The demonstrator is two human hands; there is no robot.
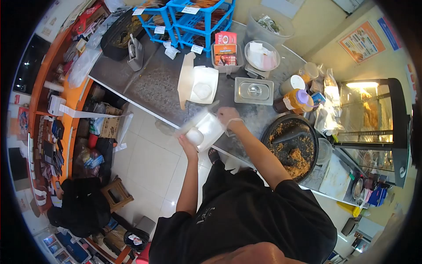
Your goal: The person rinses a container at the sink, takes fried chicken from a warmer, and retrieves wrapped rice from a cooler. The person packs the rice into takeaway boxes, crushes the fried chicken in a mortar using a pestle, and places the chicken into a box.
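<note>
A white takeaway box (210, 128) with a rounded white mound inside is held at the counter's edge. My left hand (188, 146) grips its near left side, fingers partly under it. At its right side is my right hand (228, 115), blurred, in what looks like a clear glove, with its fingers hidden or smeared. Just beyond, a second open white box (205, 86) rests on the counter and also holds a white mound. A lidded steel container (253, 91) stands to the right of that box. The large black mortar (290, 147) holds reddish-brown food and a dark pestle.
Blue crates (202, 22), a tub of packets (227, 57) and a plastic-covered scale (262, 56) stand along the counter's back. Bottles (296, 99) and a lit glass cabinet (369, 127) are at the right. A person in black (85, 204) sits at the lower left by a stool (117, 193).
</note>
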